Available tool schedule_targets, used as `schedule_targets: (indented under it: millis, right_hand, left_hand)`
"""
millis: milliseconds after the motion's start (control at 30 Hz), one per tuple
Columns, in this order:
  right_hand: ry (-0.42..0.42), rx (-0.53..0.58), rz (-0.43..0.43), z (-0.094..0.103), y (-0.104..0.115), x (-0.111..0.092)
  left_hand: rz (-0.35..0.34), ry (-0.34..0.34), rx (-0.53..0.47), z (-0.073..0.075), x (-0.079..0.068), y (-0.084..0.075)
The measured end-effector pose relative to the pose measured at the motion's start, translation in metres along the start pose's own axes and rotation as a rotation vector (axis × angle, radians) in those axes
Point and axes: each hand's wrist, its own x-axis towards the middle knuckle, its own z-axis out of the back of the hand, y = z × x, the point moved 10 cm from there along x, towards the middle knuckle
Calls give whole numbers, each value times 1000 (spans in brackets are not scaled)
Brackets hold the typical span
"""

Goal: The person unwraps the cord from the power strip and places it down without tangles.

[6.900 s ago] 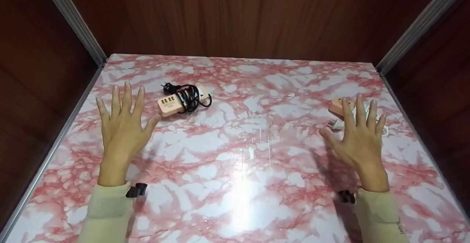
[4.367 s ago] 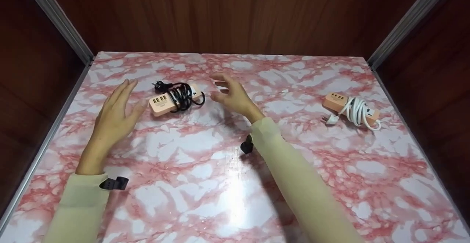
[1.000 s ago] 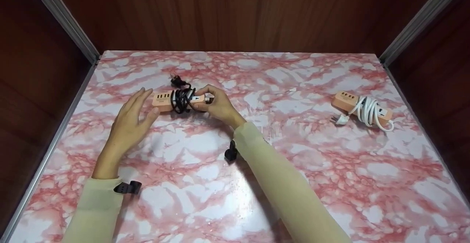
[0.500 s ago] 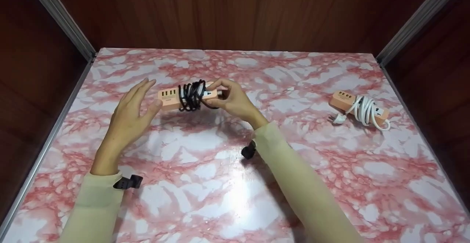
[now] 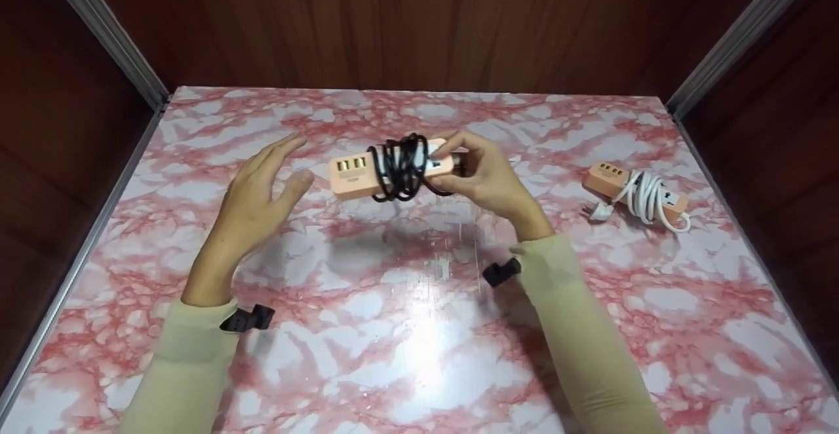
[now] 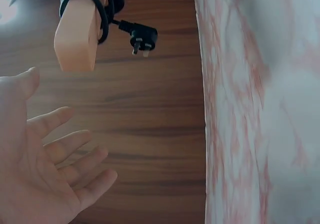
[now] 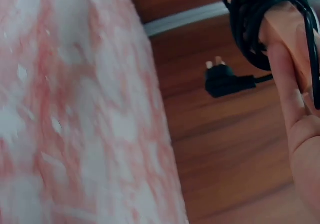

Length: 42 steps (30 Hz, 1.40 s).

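Note:
My right hand (image 5: 488,175) grips the right end of a peach power strip (image 5: 354,178) in the head view. Black cord (image 5: 400,168) is wound round the strip's middle, and the strip is held up off the table. Its black plug (image 7: 225,81) hangs from the cord in the right wrist view; the left wrist view shows the plug (image 6: 142,37) too. My left hand (image 5: 259,201) is apart from the strip's left end, fingers relaxed and holding nothing. A second peach power strip (image 5: 600,181), wrapped in white cord (image 5: 645,197), lies on the table at the right.
The red-and-white marbled table (image 5: 314,362) fills the space below the hands. Brown wood panels (image 5: 419,27) stand at the back and both sides, with metal corner strips (image 5: 111,34). A white plug (image 5: 600,212) lies beside the second strip.
My right hand has taken hold of the black-corded power strip, lifted it and moved it right. My left hand, still holding nothing, has shifted a little right as well. The white-corded strip stays put.

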Motion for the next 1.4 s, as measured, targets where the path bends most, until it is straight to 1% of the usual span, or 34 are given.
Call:
schedule_targets:
  millis: [67,167,300,400,500,600,733,833,1000,1167,1300,1400]
  right_hand:
    - [17,-1,0,8,6,-8]
    - [43,-7,-5,16,13,-17]
    - [66,-15,-14,23,18,-27]
    - [75,-13,-16,26,20,-33]
    - [85,-2,-21,28,21,-37]
    - [95,-3,-26,29,22,-40]
    - [108,-7,-36,29,22,-42]
    - [122,-22,-45,29,22,-42]
    - [133,-36,-56,31,22,-42]
    - [131,-28,-50,32,23,-42]
    - [129,-23,-41,30,25,-42]
    - [134,-13,-38,30,25,-42]
  left_hand:
    - [-17,8,-30,-6,5,-5]
    - [-25,38,-74,-17,13,-10]
    - [-21,101,-127,-35,23,-16]
    - [-31,150,-171,-48,31,-20]
    - [-35,199,-186,-61,39,-21]
    - [-40,242,-173,-71,46,-21]
    - [-42,278,-155,-81,52,-22]
    - [-51,299,-160,-87,56,-24]
    - [-88,337,-216,-101,60,-29]
    - [-98,404,-283,-116,64,-34]
    - [-111,456,-295,-129,71,-39]
    - [-131,484,-297,-135,76,-45]
